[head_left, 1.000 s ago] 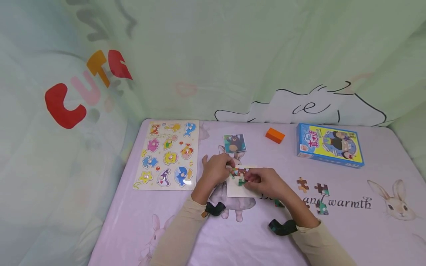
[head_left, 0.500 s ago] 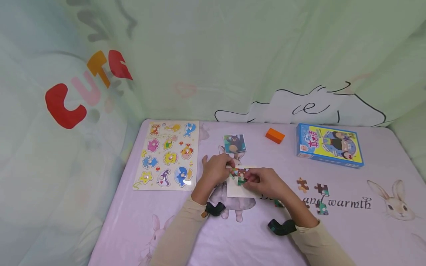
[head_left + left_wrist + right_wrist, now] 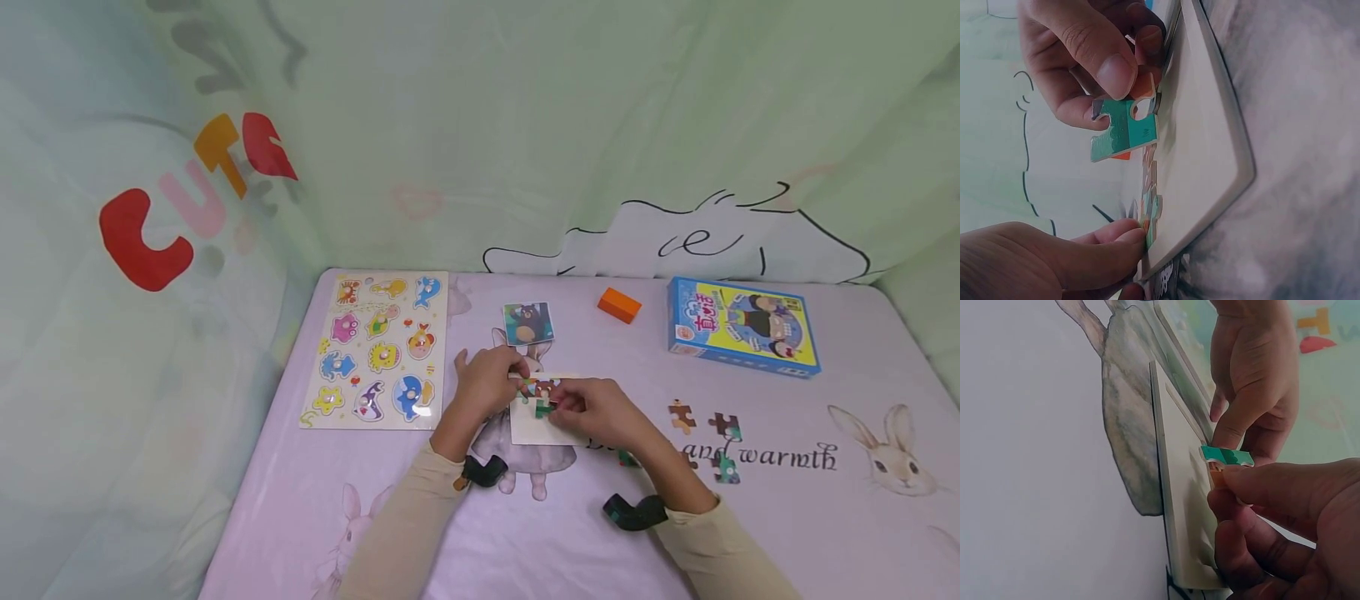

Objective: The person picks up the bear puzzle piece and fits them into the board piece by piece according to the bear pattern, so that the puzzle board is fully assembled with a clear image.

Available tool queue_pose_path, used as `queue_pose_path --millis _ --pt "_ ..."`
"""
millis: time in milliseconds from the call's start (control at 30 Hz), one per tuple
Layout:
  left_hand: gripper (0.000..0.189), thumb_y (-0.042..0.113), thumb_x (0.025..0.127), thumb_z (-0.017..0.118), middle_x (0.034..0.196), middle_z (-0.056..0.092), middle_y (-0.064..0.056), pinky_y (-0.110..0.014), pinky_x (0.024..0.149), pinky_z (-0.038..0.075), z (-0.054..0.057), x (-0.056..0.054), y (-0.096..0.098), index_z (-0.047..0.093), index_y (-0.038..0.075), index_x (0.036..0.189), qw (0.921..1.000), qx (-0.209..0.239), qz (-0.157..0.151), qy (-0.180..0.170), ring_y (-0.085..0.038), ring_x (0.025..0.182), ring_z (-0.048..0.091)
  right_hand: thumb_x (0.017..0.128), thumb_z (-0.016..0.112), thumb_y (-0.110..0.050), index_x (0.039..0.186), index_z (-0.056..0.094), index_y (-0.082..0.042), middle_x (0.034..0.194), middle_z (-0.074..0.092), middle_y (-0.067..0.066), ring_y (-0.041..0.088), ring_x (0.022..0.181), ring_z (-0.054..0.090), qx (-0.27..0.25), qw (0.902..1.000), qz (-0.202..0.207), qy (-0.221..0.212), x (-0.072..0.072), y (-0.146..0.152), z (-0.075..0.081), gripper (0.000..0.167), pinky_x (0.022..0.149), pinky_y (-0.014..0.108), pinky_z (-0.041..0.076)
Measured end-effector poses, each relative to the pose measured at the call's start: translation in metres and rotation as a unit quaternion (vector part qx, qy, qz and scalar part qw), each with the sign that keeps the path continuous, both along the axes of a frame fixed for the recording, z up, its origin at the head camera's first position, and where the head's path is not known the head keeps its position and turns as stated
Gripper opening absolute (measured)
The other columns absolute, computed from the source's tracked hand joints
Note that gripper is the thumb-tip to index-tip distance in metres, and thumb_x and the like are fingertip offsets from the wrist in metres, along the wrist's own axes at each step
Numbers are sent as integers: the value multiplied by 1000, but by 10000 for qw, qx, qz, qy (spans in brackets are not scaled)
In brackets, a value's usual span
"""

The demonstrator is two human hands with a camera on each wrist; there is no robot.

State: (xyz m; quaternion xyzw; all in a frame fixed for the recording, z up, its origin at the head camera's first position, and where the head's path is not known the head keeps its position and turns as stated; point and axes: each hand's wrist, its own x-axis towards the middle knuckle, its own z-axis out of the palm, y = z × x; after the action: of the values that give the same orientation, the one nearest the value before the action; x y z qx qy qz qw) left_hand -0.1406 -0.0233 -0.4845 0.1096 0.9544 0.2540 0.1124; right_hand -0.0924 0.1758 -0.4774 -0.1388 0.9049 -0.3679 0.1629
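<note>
Since the puzzle piece (image 3: 1119, 130) looks thin and stiff, expect light, knobs fragile; pinch by one edge. Right hand (image 3: 600, 410) pinches it over the board (image 3: 528, 430), between far and near edges. Left hand (image 3: 487, 382): fingertips at far-left corner, can't tell pressing or gripping.

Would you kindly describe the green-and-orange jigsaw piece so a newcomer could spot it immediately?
On the lilac cloth-covered table, find the rectangular cream board. Over it, the right-hand grip pinches a notched green-and-orange jigsaw piece. Unlike the bear-picture pieces lying along the board's far edge, it is tilted up.
</note>
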Motion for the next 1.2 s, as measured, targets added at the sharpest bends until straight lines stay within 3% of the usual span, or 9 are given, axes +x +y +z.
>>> queue_pose_path --millis 767,1200 --pt "10 19 87 80 104 70 7 -68 119 16 0 1 1 72 27 89 10000 24 21 5 -21 104 61 90 76 -15 103 73 -9 82 67 -2 14 76 57 -22 9998 -125 -159 0 1 -5 15 68 23 50" --pt "10 20 88 79 106 70 8 -67 118 17 1 2 -1 72 28 89 10000 -32 -43 39 -21 106 62 89 77 -16 100 70 -10 78 64 -3 13 73 56 51 9999 -96 6 1 -2 -4 15 66 24 48"
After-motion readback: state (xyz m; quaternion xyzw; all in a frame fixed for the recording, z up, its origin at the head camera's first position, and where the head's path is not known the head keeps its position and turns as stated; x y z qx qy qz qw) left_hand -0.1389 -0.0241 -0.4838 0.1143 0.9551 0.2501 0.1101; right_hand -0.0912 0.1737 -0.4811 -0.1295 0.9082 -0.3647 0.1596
